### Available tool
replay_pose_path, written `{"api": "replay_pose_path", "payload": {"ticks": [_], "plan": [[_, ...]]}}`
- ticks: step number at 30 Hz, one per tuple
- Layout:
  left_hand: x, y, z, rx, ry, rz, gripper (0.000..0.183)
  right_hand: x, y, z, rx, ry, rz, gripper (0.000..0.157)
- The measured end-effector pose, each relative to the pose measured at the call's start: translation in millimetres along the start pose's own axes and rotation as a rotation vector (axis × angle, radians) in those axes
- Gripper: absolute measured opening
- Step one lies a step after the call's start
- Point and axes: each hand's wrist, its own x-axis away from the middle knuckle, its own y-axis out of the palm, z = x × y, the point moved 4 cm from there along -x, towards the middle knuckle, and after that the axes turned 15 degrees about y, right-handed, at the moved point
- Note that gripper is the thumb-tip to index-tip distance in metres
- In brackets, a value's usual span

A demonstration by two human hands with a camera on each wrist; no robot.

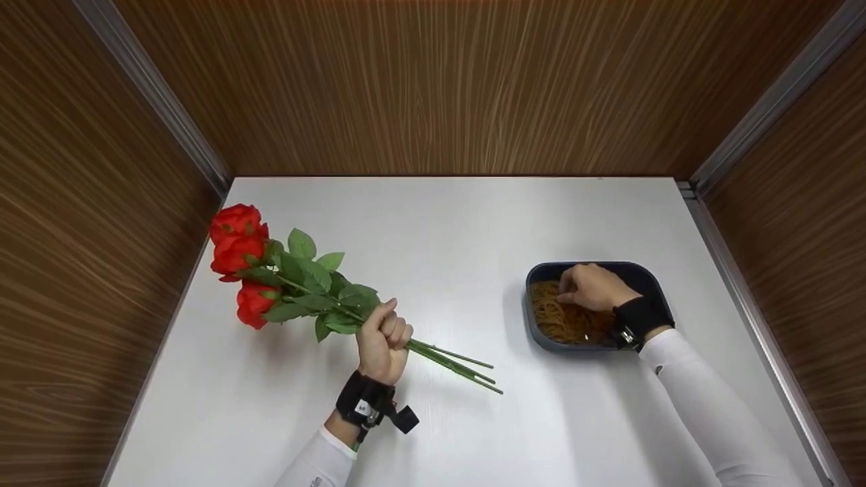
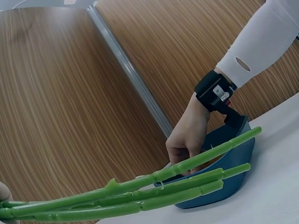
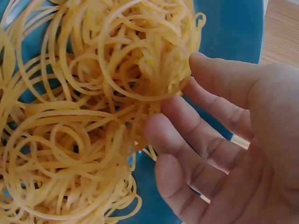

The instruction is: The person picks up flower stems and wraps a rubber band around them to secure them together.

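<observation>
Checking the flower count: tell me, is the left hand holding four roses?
No, the left hand grips only three red roses by their stems.

surface (image 1: 446,230): white, walled by wood panels | on it: dark blue tray (image 1: 649,277) of rubber bands (image 1: 558,321), right side

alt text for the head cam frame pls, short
A person's left hand grips the stems of three red artificial roses above a white table, while the right hand reaches into a dark blue tray of tan rubber bands. Wood-grain walls surround the table.
</observation>
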Motion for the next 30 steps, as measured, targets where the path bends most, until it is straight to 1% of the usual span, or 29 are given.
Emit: {"api": "replay_pose_path", "payload": {"ticks": [3,6,8,13,17,20,25,27,30], "plan": [[0.1,0.2,0.5,-0.005,0.008,-0.026,0.047,3,-1.2,1,0.012,-0.028,0.013,0.009],[-0.2,0.3,1.3,-0.019,0.010,-0.043,0.046,12,-8.6,2,-0.005,-0.057,0.054,0.006],[-0.6,0.1,1.4,-0.016,0.008,-0.037,0.046,19,-15.9,2,-0.023,-0.074,0.093,0.006],[-0.8,-1.4,2.3,-0.020,0.005,0.001,0.047,38,-30.5,3,-0.068,-0.092,0.134,0.006],[-0.9,0.4,3.6,-0.009,0.009,-0.004,0.047,54,-42.8,0,-0.121,-0.089,0.167,0.005],[-1.3,2.8,6.1,0.002,0.015,-0.022,0.047,67,-53.9,-5,-0.173,-0.099,0.227,0.005],[-2.4,6.5,12.8,0.041,0.034,-0.045,0.047,92,-68.1,-19,-0.235,-0.180,0.373,0.004],[-3.3,8.0,16.6,0.057,0.042,-0.050,0.047,100,-69.3,-26,-0.262,-0.218,0.406,0.004],[-4.8,11.2,22.1,0.068,0.052,-0.059,0.047,111,-66.7,-38,-0.295,-0.274,0.424,0.001]]}}
